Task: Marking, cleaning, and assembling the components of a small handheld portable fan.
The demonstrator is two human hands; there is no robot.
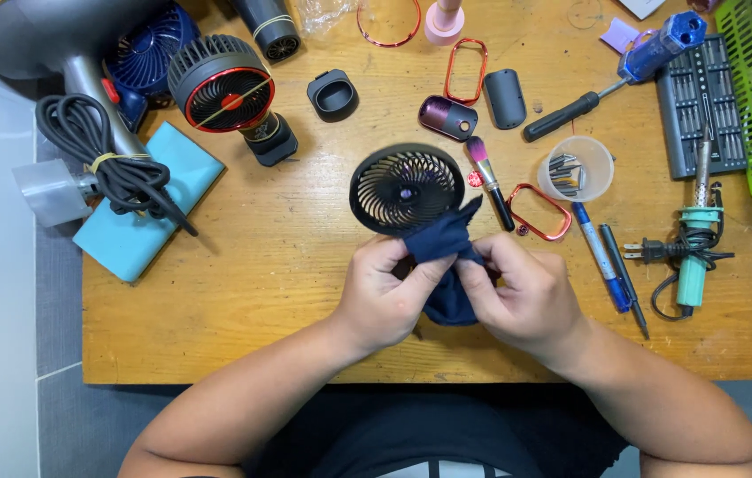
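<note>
Head view: clear cup (576,168) holds metal bits (563,173).

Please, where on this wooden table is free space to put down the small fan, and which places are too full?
Bare wood lies left of the left hand, below the light blue pad, and right of the right hand, below the soldering iron. The far edge, around the bit tray, is crowded.
</note>
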